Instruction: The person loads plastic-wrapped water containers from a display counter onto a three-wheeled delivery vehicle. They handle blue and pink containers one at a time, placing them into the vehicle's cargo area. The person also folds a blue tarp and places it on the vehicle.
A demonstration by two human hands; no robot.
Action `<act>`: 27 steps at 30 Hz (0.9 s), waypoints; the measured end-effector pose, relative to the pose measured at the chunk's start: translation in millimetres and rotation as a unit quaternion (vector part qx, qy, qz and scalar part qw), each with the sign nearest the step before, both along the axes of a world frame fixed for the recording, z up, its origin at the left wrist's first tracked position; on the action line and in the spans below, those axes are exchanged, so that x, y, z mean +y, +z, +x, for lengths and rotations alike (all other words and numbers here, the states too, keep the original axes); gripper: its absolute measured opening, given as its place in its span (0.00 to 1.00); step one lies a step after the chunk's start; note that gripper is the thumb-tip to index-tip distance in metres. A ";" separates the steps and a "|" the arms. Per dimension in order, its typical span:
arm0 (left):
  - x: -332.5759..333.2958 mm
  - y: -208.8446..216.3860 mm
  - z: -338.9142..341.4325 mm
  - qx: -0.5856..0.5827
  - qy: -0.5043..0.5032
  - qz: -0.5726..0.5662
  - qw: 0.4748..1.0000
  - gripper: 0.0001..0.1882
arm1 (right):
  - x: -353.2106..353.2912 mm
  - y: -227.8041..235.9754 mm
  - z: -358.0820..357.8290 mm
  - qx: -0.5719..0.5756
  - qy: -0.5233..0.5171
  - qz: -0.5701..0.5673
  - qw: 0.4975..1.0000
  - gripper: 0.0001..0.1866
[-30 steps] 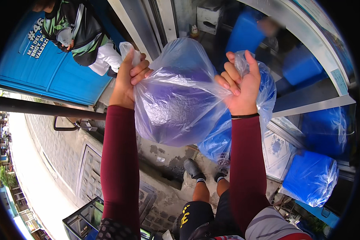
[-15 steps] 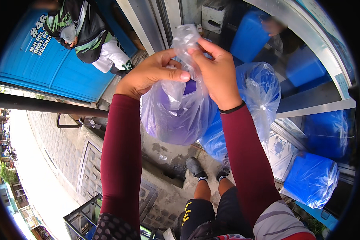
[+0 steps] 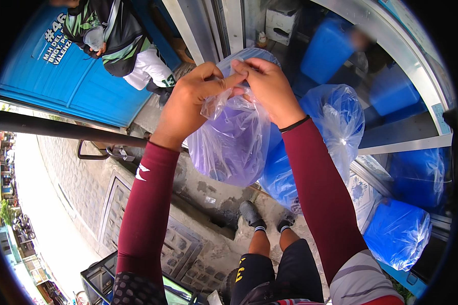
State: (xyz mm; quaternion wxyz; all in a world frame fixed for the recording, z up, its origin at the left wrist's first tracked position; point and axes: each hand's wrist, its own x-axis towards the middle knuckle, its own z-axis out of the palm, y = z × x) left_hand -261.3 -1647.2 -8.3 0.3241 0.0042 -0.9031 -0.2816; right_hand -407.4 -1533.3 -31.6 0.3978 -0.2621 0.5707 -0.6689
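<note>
1. Looking around first, I see a second clear bag (image 3: 336, 127) over a blue container just to the right of my right forearm, and more wrapped blue containers (image 3: 399, 231) lower right. A blue metal door (image 3: 61, 86) is at upper left, with another person in a green-and-black shirt and white shorts (image 3: 122, 46) standing in front of it. A dark pipe (image 3: 61, 129) crosses the left side under my left arm. Nothing stands between my hands and the bag.

2. My left hand (image 3: 185, 104) is mostly closed, the thumb and forefinger pinching the gathered mouth of the clear plastic bag (image 3: 234, 142). My right hand (image 3: 269, 84) is also curled shut on the same bunched plastic, the fingertips meeting the left ones (both hands touch each other at the top). The bag hangs straight down from this pinch, in front of my body and above my shoes (image 3: 267, 218), with a purple-blue tint inside it.

3. Compared with half a second ago, the hands have stayed together at the bag's neck, but the plastic there now looks more tightly gathered. One second ago the hands were well apart, holding the mouth wide.
</note>
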 end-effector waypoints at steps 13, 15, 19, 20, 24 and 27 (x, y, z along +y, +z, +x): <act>-21.2 27.4 -5.2 -0.175 -0.095 0.631 0.750 0.18 | 10.9 18.1 11.1 0.581 -0.095 -0.247 0.770 0.14; -21.0 21.8 -7.0 -0.116 0.001 0.425 0.898 0.14 | 17.9 12.3 5.6 0.634 -0.156 -0.212 0.727 0.10; -31.3 -16.8 17.1 0.014 0.193 -0.206 0.959 0.09 | 72.6 -8.1 27.1 0.673 -0.180 -0.039 0.717 0.05; -30.1 -19.2 21.2 0.014 0.209 -0.266 0.941 0.09 | 82.2 -10.6 29.8 0.668 -0.167 0.005 0.725 0.05; -9.5 -4.8 10.4 0.027 0.049 0.192 0.980 0.15 | 84.5 16.2 27.3 0.281 -0.071 -0.060 0.955 0.09; 7.8 6.4 4.4 -0.036 0.002 0.362 0.931 0.18 | 55.5 18.5 21.7 0.025 -0.006 -0.118 0.993 0.09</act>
